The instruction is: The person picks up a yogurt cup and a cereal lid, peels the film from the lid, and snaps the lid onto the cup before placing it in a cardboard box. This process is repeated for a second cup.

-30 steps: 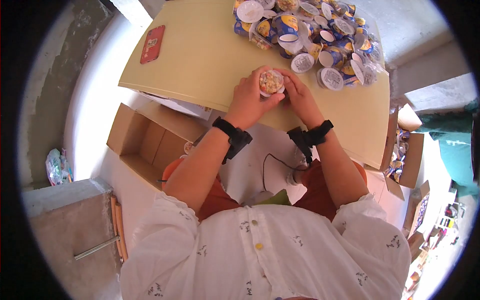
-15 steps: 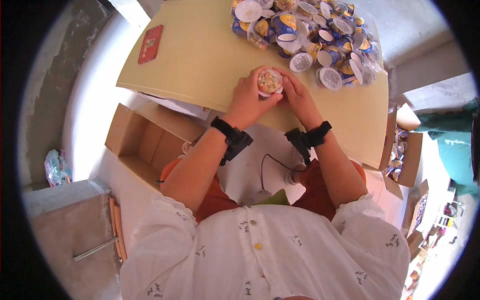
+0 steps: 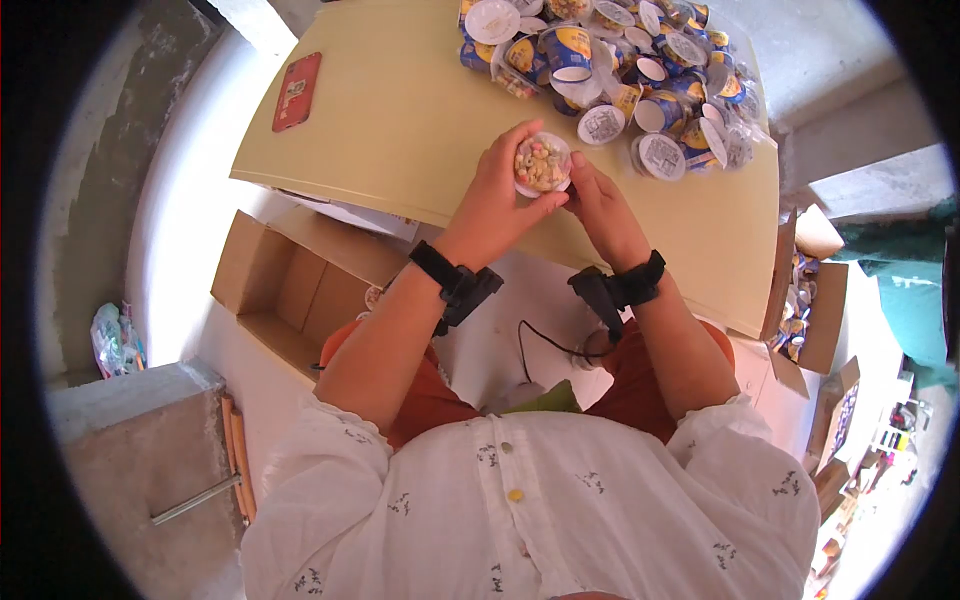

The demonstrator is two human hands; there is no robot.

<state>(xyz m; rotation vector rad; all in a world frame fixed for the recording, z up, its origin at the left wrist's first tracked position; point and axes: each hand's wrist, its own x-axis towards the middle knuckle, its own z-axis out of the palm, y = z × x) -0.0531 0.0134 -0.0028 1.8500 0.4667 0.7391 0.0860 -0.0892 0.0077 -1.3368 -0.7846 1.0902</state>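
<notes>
Between my hands is a clear-topped cup [image 3: 543, 163] with small colourful pieces inside, its top facing the camera. My left hand [image 3: 496, 195] wraps round the cup's left and lower side with thumb and fingers. At the lower right edge, the fingers of my right hand [image 3: 603, 205] are bent against the cup; part of them is hidden behind it. Both hands are over the front edge of the yellow table [image 3: 400, 130]. Beyond them lies a heap of blue and white cups [image 3: 660, 110] in clear wrapping.
A red phone [image 3: 297, 92] lies at the table's left. An open cardboard box [image 3: 290, 285] stands below the table on the left. Another box [image 3: 822, 315], holding similar cups, is at the right. A dark cable [image 3: 522, 350] hangs between my knees.
The fingers of my left hand have opened a little from the cup's top edge. My right hand has slid slightly down along the cup's right side, showing more of the top.
</notes>
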